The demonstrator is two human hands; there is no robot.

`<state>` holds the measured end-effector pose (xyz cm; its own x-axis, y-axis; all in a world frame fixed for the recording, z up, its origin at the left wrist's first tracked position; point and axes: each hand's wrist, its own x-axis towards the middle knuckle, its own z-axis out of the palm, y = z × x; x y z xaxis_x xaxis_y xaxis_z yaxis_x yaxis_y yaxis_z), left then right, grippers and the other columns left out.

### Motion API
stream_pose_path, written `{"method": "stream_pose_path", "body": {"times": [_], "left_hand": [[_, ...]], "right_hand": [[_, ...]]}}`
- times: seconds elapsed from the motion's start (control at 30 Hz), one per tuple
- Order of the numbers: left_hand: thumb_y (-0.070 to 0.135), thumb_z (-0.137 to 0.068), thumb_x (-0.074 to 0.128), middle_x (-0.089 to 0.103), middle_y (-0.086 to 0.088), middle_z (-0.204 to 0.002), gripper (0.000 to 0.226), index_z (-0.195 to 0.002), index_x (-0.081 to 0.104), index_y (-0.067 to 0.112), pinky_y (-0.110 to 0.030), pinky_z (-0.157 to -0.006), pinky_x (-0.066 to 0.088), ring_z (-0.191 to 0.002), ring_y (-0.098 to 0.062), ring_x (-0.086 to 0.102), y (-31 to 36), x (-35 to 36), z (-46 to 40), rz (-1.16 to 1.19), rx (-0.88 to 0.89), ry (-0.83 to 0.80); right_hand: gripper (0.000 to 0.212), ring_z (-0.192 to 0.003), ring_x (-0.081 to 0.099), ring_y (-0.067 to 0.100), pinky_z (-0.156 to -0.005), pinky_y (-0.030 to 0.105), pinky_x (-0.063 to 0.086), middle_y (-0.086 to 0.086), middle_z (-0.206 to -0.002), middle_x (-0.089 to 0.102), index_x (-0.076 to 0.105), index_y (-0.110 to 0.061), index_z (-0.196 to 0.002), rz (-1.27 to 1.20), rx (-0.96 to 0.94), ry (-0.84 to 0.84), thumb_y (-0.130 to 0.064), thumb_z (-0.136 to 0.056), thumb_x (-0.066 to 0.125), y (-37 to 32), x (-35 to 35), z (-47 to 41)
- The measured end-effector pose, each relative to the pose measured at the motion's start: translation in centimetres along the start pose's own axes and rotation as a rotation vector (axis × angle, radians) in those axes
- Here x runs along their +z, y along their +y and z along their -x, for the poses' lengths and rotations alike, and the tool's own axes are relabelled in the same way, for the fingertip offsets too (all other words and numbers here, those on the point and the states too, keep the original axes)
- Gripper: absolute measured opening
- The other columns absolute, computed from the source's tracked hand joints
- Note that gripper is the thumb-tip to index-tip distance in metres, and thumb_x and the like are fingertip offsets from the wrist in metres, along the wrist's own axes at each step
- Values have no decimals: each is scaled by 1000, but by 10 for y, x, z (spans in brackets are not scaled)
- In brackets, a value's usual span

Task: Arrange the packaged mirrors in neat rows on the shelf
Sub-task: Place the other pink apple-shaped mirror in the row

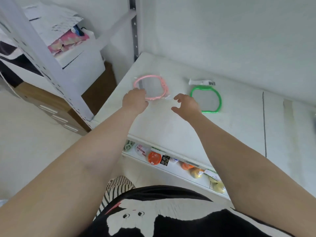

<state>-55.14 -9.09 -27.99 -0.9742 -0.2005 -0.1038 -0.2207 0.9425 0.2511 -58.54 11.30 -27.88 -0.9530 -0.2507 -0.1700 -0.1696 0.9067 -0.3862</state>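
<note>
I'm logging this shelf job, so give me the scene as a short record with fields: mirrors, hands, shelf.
pink mirror: packaged, flat on the shelf top, left side
green mirror: packaged, flat, to the right of the pink one, apart from it
left hand: at the pink mirror's near edge, grip hidden
right hand: open, between the mirrors, holding nothing
shelf: white

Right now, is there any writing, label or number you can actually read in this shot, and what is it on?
Nothing is legible.
Barcode tag on the green mirror package: too blurred.
Papers on the side rack: print too small.
Packets on the lower shelf: labels blurred.
</note>
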Motion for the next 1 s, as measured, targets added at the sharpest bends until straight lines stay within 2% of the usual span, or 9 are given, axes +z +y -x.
{"method": "stream_pose_path", "body": {"times": [0.2,0.37,0.5,0.63,0.73,0.83,0.9,0.97,1.0], "left_hand": [[25,-87,57,58,-14,-117,31,-113,57,10,-35,-79,46,-107,-35,57,-49,-15,-53,-38,220,-67],[18,-87,53,54,-13,-125,40,-126,54,10,-38,-90,48,-114,-33,54,-72,-22,-77,56,274,-153],[16,-90,50,49,-15,-136,45,-135,48,7,-37,-95,46,-123,-33,51,-71,-14,-87,141,292,-234],[18,-90,51,46,-16,-135,44,-133,47,6,-37,-92,47,-121,-34,51,-70,-1,-102,131,272,-237],[19,-92,49,38,-16,-141,50,-140,39,9,-41,-100,45,-128,-35,44,-71,7,-116,116,230,-222],[19,-93,45,33,-19,-145,50,-141,36,9,-44,-104,40,-135,-36,35,-73,15,-131,121,210,-224],[19,-92,48,38,-19,-139,49,-138,37,7,-46,-104,40,-130,-36,39,-73,20,-137,153,194,-274],[19,-88,53,45,-18,-133,49,-134,41,6,-46,-100,43,-122,-37,46,-73,25,-136,193,167,-304],[20,-88,55,47,-18,-131,50,-134,42,8,-44,-99,44,-120,-38,46,-72,25,-133,194,158,-301]], "right_hand": [[46,-113,57,20,-84,34,51,-2,-124,60,52,-25,-129,-72,243,92,-36,-86,64,-50,20,-15],[46,-115,55,19,-82,31,46,-3,-125,59,53,-25,-129,-168,387,144,-35,-85,65,-86,44,-6],[45,-99,62,20,-75,28,46,-2,-125,60,55,-24,-125,-323,516,159,-37,-84,67,-94,55,-2],[45,-77,58,18,-70,26,44,-3,-125,59,55,-23,-126,-368,552,155,-36,-84,66,-90,63,-10],[47,-81,58,18,-72,27,45,-2,-123,60,55,-22,-127,-377,569,168,-36,-84,66,-83,68,-21],[47,-99,62,23,-78,30,49,2,-122,60,57,-18,-127,-364,596,178,-38,-85,63,-80,74,-36],[32,-92,59,28,-69,30,47,8,-106,60,65,-13,-102,-389,603,161,-39,-86,59,-81,78,-45],[30,-83,47,29,-61,29,37,9,-82,52,53,-13,-69,-416,602,129,-36,-88,54,-87,82,-50],[31,-85,45,29,-64,29,36,7,-78,50,50,-14,-67,-434,598,118,-35,-89,53,-90,84,-51]]}}
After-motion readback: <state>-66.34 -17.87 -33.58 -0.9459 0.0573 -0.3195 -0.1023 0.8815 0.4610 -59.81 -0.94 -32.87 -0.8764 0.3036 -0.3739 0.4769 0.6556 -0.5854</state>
